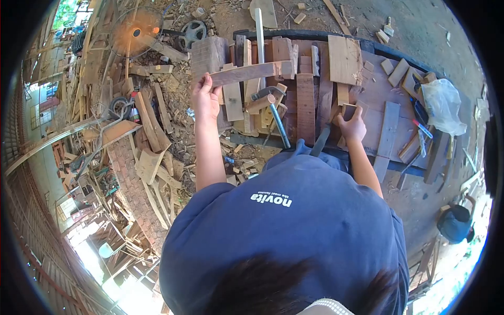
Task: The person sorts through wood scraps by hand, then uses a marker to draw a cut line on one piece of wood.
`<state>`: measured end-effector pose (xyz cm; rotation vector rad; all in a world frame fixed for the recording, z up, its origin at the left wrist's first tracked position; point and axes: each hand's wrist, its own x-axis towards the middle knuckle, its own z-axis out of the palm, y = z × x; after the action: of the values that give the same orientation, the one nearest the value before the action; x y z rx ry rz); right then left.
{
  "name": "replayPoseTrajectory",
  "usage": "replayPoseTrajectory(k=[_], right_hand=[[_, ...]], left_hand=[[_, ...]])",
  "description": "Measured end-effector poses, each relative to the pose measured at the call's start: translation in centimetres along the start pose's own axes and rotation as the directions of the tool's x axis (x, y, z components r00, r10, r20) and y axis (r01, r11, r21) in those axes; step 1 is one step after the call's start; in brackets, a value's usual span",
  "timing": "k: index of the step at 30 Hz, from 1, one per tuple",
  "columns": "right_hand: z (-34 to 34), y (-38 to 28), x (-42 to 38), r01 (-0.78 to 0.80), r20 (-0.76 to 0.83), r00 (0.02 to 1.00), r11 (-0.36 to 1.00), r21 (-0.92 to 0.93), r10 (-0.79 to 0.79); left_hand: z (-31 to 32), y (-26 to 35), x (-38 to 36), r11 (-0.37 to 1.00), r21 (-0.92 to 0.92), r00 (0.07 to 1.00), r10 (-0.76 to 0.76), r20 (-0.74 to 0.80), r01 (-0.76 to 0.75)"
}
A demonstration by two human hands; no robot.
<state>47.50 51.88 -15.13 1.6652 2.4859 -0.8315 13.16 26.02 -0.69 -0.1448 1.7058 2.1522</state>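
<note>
My left hand [206,97] pinches one end of a long, slightly curved wooden strip [244,74], raised over the wood-covered bench. Over the bench's middle, my right hand [352,124] has its thumb and forefinger curled around a small wooden block [347,111]. Between my hands lies a hammer with a blue handle [280,126] and a dark head. A reddish-brown board [305,107] is beside it. Near my body, a dark flat blade-like tool [321,140] points away from me, its near end hidden by my shirt.
A square board [345,60] lies at the bench's far side. Further right are a clear plastic bag [444,106] and a red-and-blue tool [422,129]. An orange fan [136,32] stands far left, near scrap wood. Another person [455,223] is at the right.
</note>
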Motion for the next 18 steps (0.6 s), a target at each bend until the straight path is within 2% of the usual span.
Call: replayPoseTrajectory(k=[8,10,12,15,18], right_hand=[[0.2,0.1,0.0,-0.017,0.013,1.0,1.0,-0.016,0.017],[0.3,0.2,0.1,-0.003,-0.003,1.0,1.0,-0.013,0.003],[0.3,0.1,0.0,-0.004,0.003,1.0,1.0,-0.019,0.004],[0.4,0.4,0.1,-0.01,0.002,1.0,1.0,-0.02,0.01],[0.3,0.3,0.1,-0.029,0.031,0.999,1.0,-0.001,0.029]], left_hand=[[-5.9,-3.8,-2.9,0.945,-0.313,0.983,-0.141,-0.121,0.097],[-5.7,-5.0,-4.4,0.88,-0.461,0.971,-0.197,-0.139,0.113],[-5.0,-6.0,-5.8,0.867,-0.486,0.976,-0.19,-0.11,0.114],[-4.0,-7.8,-7.7,0.754,-0.602,0.957,-0.285,0.061,0.263],[-1.2,-9.6,-10.2,0.742,-0.521,0.904,-0.386,0.182,0.422]])
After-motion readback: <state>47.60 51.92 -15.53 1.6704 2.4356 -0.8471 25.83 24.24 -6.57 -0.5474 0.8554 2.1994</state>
